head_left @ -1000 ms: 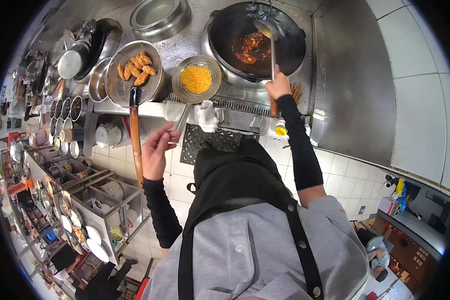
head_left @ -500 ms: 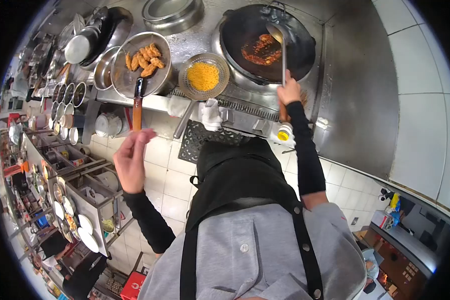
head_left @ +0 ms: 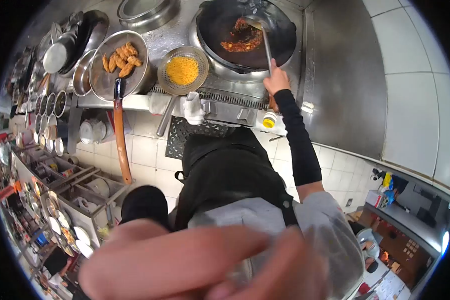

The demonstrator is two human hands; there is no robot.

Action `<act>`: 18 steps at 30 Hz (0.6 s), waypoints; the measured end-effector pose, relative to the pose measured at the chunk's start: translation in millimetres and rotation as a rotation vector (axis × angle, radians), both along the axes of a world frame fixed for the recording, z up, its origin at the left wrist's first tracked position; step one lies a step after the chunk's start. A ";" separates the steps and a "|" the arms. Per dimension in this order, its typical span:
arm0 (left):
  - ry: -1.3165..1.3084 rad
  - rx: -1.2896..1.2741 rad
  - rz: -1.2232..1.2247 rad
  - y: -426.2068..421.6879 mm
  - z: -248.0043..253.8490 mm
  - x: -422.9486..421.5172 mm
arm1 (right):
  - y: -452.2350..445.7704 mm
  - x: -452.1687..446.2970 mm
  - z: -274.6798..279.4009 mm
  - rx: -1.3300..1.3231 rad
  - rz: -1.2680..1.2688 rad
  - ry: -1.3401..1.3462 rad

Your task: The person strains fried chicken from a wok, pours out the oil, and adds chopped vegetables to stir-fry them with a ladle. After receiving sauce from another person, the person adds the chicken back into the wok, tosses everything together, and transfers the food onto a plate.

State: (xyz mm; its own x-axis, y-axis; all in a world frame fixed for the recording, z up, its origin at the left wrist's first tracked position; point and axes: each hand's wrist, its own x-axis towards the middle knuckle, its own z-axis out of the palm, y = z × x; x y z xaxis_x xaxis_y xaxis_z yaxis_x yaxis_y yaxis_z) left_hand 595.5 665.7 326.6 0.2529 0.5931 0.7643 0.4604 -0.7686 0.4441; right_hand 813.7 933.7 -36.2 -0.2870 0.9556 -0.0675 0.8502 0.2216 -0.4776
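Note:
My right hand (head_left: 277,78) is wrapped round the handle of a metal ladle (head_left: 268,46). The ladle's bowl rests in the black wok (head_left: 212,42), beside a reddish chopped mixture (head_left: 242,45). My left hand (head_left: 185,260) is raised close to the camera, large and blurred, so its fingers cannot be read clearly. Left of the wok, a perforated strainer (head_left: 203,70) holds yellow bits (head_left: 182,70). Further left, fried golden-brown pieces (head_left: 120,59) lie in a strainer bowl (head_left: 97,80), whose wooden handle (head_left: 121,145) juts out over the floor.
A yellow-capped bottle (head_left: 269,119) and a white cloth (head_left: 193,107) are at the stove's front edge. Metal pots (head_left: 140,10) stand behind, and dark pans (head_left: 92,40) are stacked at left. Shelving with plates (head_left: 82,235) is at lower left.
My left hand has risen from near the wooden handle to just before the camera. My right hand still grips the ladle, whose bowl has shifted slightly in the wok. The view has shifted.

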 end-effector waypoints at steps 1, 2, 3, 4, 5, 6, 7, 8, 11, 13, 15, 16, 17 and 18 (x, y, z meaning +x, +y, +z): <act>-0.013 -0.012 0.025 -3.8 3.0 -11.4 | -9.7 6.8 5.8 -0.013 0.000 -0.035; -0.038 -0.036 0.079 -10.0 2.5 -26.4 | -22.3 22.2 17.0 -0.019 0.017 -0.072; -0.083 -0.080 0.196 -16.3 -0.4 -44.1 | -40.0 41.1 20.7 0.050 0.082 0.027; -0.130 -0.155 0.373 -20.7 -10.5 -62.5 | -58.3 52.0 21.4 0.114 0.162 0.141; -0.179 -0.272 0.581 -23.0 -31.3 -82.5 | -70.5 50.1 41.9 -0.123 0.068 0.213; -0.208 -0.410 0.788 -25.0 -65.5 -108.9 | -65.0 55.3 24.8 -0.201 0.117 0.267; -0.211 -0.542 0.944 -33.9 -110.5 -143.8 | -67.5 30.1 53.1 -0.456 -0.052 0.389; -0.104 -0.647 1.031 -51.7 -188.2 -196.9 | -51.0 21.1 25.2 -0.494 -0.069 0.532; 0.208 -1.000 1.538 -120.1 -375.0 -265.5 | -2.1 -12.1 -20.4 -0.302 -0.089 0.252; 0.138 -1.495 1.357 -148.4 -393.2 -270.5 | 8.0 7.5 -43.5 0.192 0.093 -0.027; -0.120 -1.438 1.171 -171.3 -392.5 -257.3 | -24.4 25.4 14.3 0.037 0.137 -0.082; -0.145 -1.369 1.140 -180.8 -395.5 -248.3 | -33.4 49.0 14.0 0.115 0.225 -0.053; -0.367 -1.352 1.058 -189.1 -389.4 -239.2 | -49.9 30.7 57.3 -0.204 0.128 0.068; -0.576 -1.333 0.951 -192.9 -376.7 -227.7 | -69.5 16.7 100.2 -0.524 0.006 0.184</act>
State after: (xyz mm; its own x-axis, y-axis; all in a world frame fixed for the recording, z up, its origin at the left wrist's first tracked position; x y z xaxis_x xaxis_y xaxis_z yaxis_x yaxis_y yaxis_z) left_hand 367.7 472.8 -50.1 -0.6368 0.6076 -0.4747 0.0648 0.6556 0.7523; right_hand 830.4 864.2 64.1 -0.3444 0.8059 -0.4815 0.7419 -0.0806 -0.6656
